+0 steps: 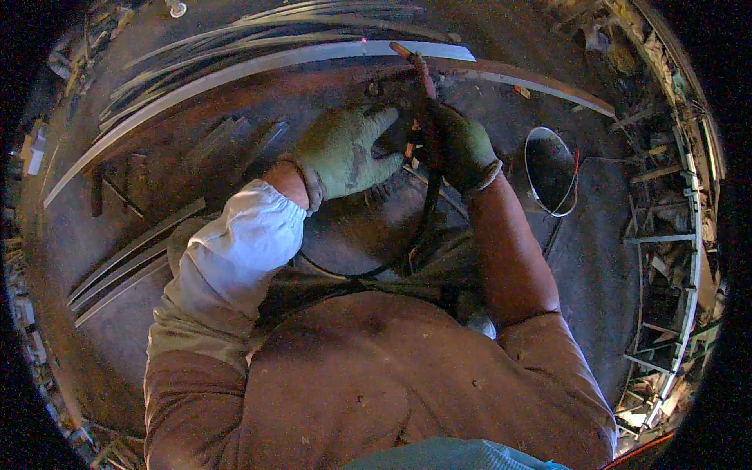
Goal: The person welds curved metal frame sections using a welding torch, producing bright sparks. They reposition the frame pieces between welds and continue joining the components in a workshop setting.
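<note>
My right hand [462,145], in a pale green work glove, is wrapped round a welding torch. The torch's reddish neck [428,80] rises past the glove to a coppery tip [400,48] at a long pale metal bar [282,55]. A small bright pinkish spot glows on that bar, left of the tip. From below the glove a black cable [430,207] loops down toward my body. My left hand [345,153], gloved alike, is just left of the torch, its fingers apart and nothing visible between them. A white sleeve covers my left forearm.
A round bucket [551,172] stands right of my right hand. Several thin metal strips [266,35] lie beyond the bar, and others [141,254] lie at left. A rusty brown bar [540,84] extends to the right. Metal racking [666,239] and clutter line the right side.
</note>
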A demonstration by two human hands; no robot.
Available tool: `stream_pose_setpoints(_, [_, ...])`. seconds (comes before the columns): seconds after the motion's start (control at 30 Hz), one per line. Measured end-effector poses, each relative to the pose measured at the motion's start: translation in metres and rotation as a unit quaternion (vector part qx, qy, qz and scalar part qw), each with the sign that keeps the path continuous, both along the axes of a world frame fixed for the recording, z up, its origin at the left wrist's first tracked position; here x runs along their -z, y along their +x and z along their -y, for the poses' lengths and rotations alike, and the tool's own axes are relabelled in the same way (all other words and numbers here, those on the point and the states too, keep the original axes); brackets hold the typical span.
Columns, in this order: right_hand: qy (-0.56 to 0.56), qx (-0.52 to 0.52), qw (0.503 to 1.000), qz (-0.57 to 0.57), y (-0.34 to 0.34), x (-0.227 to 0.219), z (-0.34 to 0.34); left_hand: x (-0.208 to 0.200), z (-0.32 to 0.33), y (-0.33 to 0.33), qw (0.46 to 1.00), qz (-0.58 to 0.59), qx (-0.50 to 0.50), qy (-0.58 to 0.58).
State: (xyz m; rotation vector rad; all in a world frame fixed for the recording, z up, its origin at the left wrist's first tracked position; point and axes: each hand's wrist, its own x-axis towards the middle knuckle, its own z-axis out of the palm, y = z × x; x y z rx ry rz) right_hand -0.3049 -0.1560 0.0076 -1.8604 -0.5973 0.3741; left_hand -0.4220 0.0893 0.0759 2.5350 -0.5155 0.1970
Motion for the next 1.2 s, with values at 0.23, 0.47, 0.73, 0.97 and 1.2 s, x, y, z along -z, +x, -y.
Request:
stream_pose_setpoints(0.23, [-0.150, 0.031, 0.941, 0.300, 0.004, -0.021, -0.005, 0.016, 0.001, 0.038, 0.982, 0.136, 0.012, -0.127])
stream_pose_setpoints(0.47, [-0.077, 0.102, 0.988, -0.083, -0.008, -0.057, -0.045, 0.015, -0.017, 0.028, 0.991, 0.017, -0.025, -0.130])
stream_pose_setpoints(0.73, [-0.064, 0.107, 0.982, -0.142, 0.023, -0.047, -0.074, 0.015, -0.029, 0.075, 0.983, -0.054, -0.025, -0.171])
stream_pose_setpoints(0.97, [-0.052, 0.113, 0.981, -0.147, 0.036, -0.039, -0.078, 0.022, -0.026, 0.091, 0.982, -0.065, -0.011, -0.176])
stream_pose_setpoints(1.2, [-0.039, 0.113, 0.981, -0.154, 0.046, -0.035, -0.079, 0.040, -0.021, 0.102, 0.969, -0.002, -0.017, -0.245])
